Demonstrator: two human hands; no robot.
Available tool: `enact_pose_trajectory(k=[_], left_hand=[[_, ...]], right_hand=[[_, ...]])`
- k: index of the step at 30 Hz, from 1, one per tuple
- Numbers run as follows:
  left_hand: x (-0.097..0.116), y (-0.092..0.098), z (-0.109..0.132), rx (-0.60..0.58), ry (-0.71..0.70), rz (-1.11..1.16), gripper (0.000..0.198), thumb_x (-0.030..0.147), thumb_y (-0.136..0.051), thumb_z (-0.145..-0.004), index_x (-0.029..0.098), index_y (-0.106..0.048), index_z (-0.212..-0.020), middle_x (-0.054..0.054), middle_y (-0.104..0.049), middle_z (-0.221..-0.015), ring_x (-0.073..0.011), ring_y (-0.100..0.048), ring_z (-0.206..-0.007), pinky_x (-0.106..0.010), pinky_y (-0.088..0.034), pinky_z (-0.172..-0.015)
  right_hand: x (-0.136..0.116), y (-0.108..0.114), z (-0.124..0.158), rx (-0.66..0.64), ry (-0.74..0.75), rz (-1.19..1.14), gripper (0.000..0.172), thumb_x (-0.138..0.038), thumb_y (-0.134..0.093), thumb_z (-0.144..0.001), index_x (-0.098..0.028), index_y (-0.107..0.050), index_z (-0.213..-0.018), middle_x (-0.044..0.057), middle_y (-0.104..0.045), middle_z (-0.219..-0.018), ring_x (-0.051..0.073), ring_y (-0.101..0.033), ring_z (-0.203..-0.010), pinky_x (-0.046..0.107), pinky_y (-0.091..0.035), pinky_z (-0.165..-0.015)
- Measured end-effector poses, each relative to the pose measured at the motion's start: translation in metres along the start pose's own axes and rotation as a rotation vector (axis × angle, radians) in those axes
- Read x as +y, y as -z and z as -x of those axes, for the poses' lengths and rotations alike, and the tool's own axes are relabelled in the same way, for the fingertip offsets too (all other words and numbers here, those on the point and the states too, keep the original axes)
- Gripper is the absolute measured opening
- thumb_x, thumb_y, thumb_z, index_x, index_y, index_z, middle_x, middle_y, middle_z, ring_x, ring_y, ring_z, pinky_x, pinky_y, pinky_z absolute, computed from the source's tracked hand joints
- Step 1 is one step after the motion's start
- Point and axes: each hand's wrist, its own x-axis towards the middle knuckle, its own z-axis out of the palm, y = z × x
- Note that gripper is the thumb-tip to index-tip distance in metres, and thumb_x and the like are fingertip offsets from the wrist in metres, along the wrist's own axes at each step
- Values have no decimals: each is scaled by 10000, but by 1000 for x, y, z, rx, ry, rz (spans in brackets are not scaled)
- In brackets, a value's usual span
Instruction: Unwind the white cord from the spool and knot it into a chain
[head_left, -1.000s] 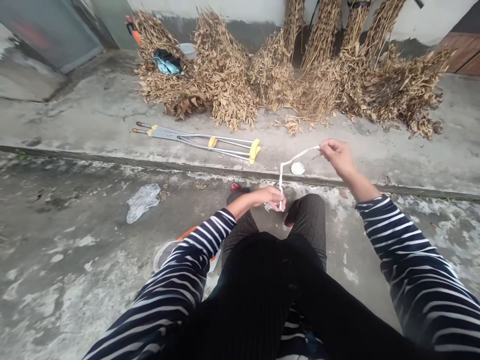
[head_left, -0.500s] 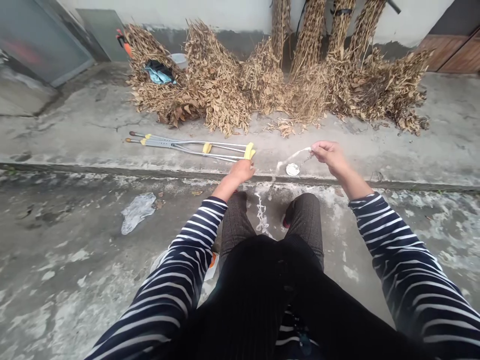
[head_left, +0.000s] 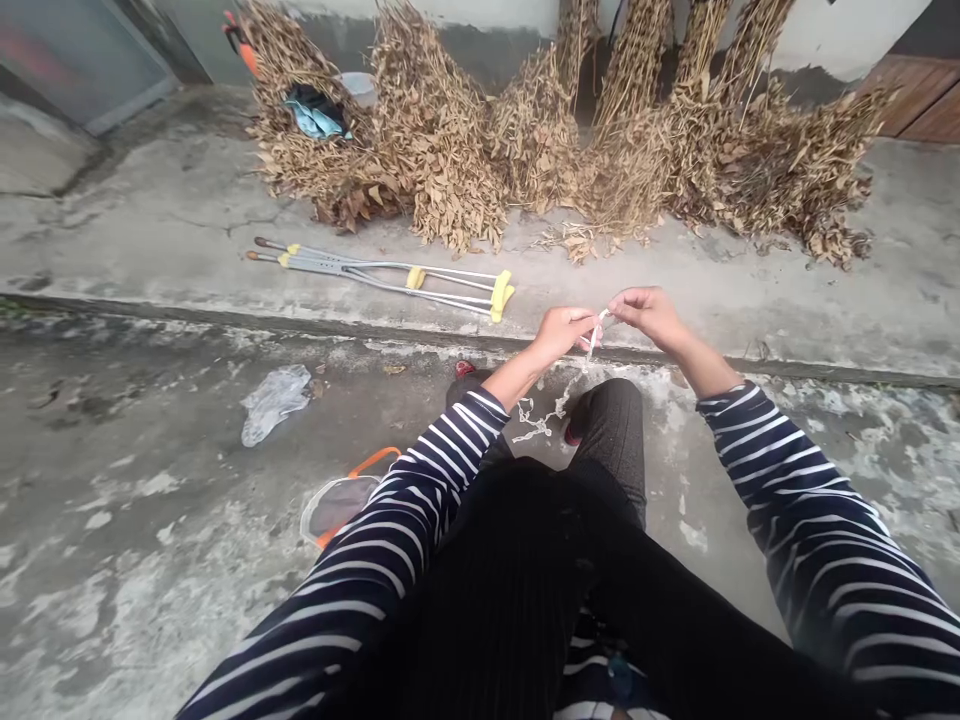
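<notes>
In front of my knees, above the step edge, both my hands come close together over a thin white strip point(head_left: 595, 338), which looks like ribbon or soft cord. My right hand point(head_left: 649, 312) pinches its upper end between thumb and fingers. My left hand point(head_left: 561, 331) is closed around the strip just to the left; its fingertips are partly covered by the strip. More of the strip hangs down, and a loose white tangle point(head_left: 536, 425) lies on the ground between my legs. The white round piece seen earlier is not distinguishable now.
A pair of crutches point(head_left: 420, 279) with yellow pads lies on the raised ledge. Dried plant bundles point(head_left: 450, 150) lean along the wall. A clear plastic bag point(head_left: 276, 403) and an orange-trimmed bag point(head_left: 341, 505) rest on the ground to my left. The step edge point(head_left: 375, 335) runs across.
My left hand has moved right, from beside the crutch pads to the strip near my right hand. The strip's tangle on the ground has shifted. The view has tilted down slightly.
</notes>
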Motion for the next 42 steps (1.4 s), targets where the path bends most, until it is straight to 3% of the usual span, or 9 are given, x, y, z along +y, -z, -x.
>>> enact_pose_trajectory(k=[6, 10, 14, 16, 19, 26, 30, 36, 42], left_hand=[[3, 14, 15, -94, 58, 93, 188, 241, -740, -929, 70, -708, -856, -65, -734, -727, -120, -703, -628, -191, -462, -544], [-4, 19, 19, -107, 114, 144, 224, 287, -774, -906, 75, -702, -899, -58, -730, -713, -120, -703, -610, -199, -484, -570], [-16, 22, 26, -51, 148, 190, 199, 268, -761, -914, 79, -698, -913, -46, -726, -716, -117, -706, -610, -197, -488, -568], [-22, 23, 31, -20, 155, 195, 203, 271, -770, -907, 81, -698, -917, -44, -728, -720, -119, -710, -622, -200, -493, -576], [-28, 22, 36, 10, 146, 186, 203, 266, -782, -894, 83, -698, -921, -38, -723, -700, -117, -698, -611, -204, -493, -572], [-35, 14, 47, -45, 87, 53, 122, 188, -778, -865, 82, -719, -850, -24, -709, -657, -103, -673, -584, -197, -496, -554], [-42, 17, 54, -55, 84, 15, 48, 122, -737, -872, 80, -729, -850, -23, -707, -650, -99, -668, -582, -192, -505, -548], [-49, 24, 55, -90, 103, 42, 213, 298, -737, -921, 87, -746, -893, -51, -735, -728, -111, -703, -636, -192, -526, -565], [-45, 21, 55, -88, 175, 67, 225, 292, -753, -915, 78, -724, -853, -45, -724, -700, -102, -689, -598, -193, -512, -564]], right_hand=[[12, -4, -3, 28, 114, 112, 363, -523, -824, -711, -165, -774, -740, 46, -727, -747, 132, -563, -679, 284, -470, -695], [20, -14, 2, 51, 106, 54, 345, -482, -817, -734, -161, -797, -857, 67, -739, -856, 139, -589, -701, 264, -496, -603], [33, -38, 23, 283, 29, -192, 517, -486, -905, -612, -215, -760, -1028, 77, -689, -1202, 156, -645, -835, 237, -533, -547], [40, -54, 39, 403, -93, -325, 518, -527, -930, -558, -216, -742, -927, 50, -708, -1054, 132, -618, -762, 215, -501, -515], [45, -78, 61, 377, -256, -411, 526, -632, -913, -545, -182, -700, -713, 16, -641, -691, 98, -521, -592, 198, -398, -450], [38, -86, 65, 322, -452, -535, 645, -689, -947, -393, -163, -679, -652, -2, -631, -645, 70, -524, -562, 184, -364, -462], [37, -87, 63, 283, -458, -505, 597, -627, -969, -403, -150, -681, -615, -8, -577, -536, 62, -480, -502, 189, -327, -450], [35, -99, 68, 306, -409, -527, 588, -641, -957, -400, -159, -717, -638, -11, -585, -516, 66, -478, -505, 192, -328, -461], [39, -103, 70, 358, -363, -532, 603, -634, -959, -396, -176, -754, -730, -18, -595, -547, 76, -479, -528, 201, -348, -460]])
